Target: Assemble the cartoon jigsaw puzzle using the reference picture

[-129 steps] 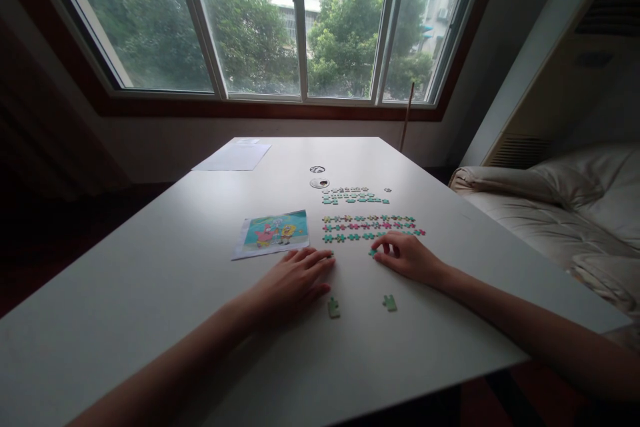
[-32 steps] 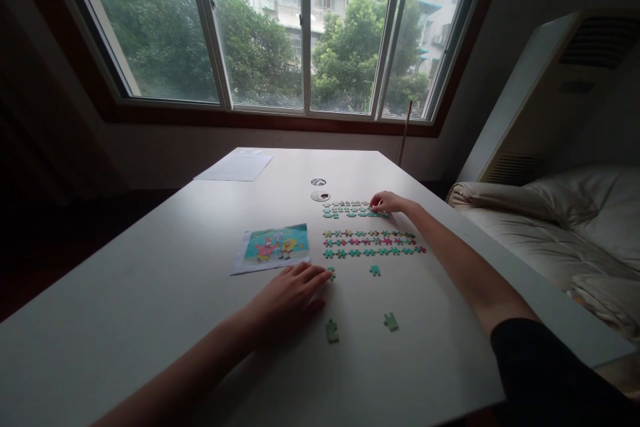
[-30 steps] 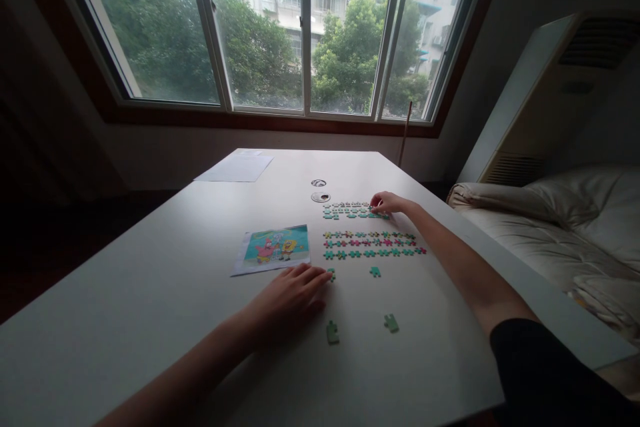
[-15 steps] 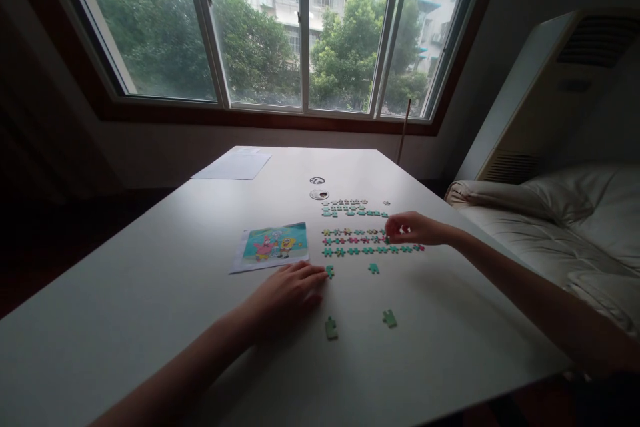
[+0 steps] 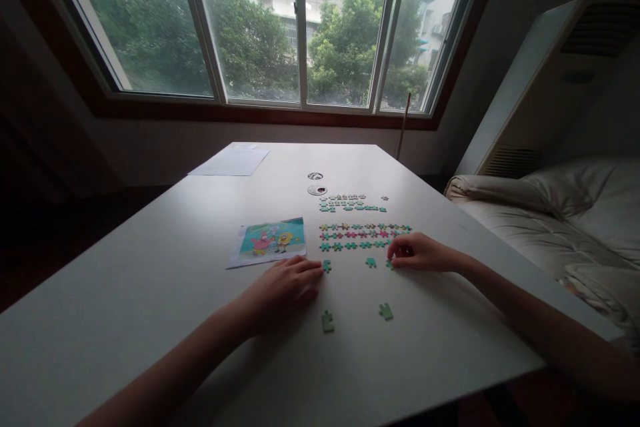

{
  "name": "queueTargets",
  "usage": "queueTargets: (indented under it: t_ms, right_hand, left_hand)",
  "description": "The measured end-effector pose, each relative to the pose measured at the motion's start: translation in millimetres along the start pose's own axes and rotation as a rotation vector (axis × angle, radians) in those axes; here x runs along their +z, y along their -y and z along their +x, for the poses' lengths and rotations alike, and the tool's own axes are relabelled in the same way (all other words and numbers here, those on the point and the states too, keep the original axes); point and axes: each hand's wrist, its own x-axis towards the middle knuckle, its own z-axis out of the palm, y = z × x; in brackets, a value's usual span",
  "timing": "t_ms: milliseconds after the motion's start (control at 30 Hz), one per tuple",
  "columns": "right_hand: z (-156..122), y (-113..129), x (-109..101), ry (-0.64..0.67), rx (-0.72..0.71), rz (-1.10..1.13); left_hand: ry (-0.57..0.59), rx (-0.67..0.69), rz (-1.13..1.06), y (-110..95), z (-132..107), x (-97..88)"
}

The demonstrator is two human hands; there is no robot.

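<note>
My left hand point(image 5: 287, 287) lies on the table with its fingers stretched out. Its fingertips touch a green puzzle piece point(image 5: 327, 266). My right hand point(image 5: 420, 253) is closed in a pinch on another green puzzle piece point(image 5: 389, 265), low over or on the tabletop; which one I cannot tell. Between the hands lies a separate teal puzzle piece point(image 5: 371, 262). Nearer to me are two loose green pieces, one puzzle piece on the left point(image 5: 327, 321) and one puzzle piece on the right point(image 5: 385, 311). Behind my right hand run rows of small puzzle pieces point(image 5: 353, 235).
A cartoon picture sheet point(image 5: 273, 240) lies beyond my left hand. Two round flat items, a larger disc point(image 5: 317, 190) and a smaller disc point(image 5: 315, 176), lie farther back. White paper point(image 5: 230, 163) rests at the far left of the white table point(image 5: 150, 267). A sofa point(image 5: 540, 213) stands right.
My right hand has come down from the rows toward me and now has a puzzle piece at its fingertips near the loose ones. My left hand stays at its piece.
</note>
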Motion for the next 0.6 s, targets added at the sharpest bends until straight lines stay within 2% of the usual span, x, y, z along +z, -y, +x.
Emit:
queueTargets:
  t_ms: [367, 600]
  right_hand:
    - [-4, -7, 1, -0.052, 0.006, -0.118]
    - [-3, -2, -10, -0.048, 0.006, -0.113]
  left_hand:
    - [0.005, -0.007, 0.018, -1, 0, 0.8]
    - [0.002, -0.006, 0.016, 0, 0, 1.2]
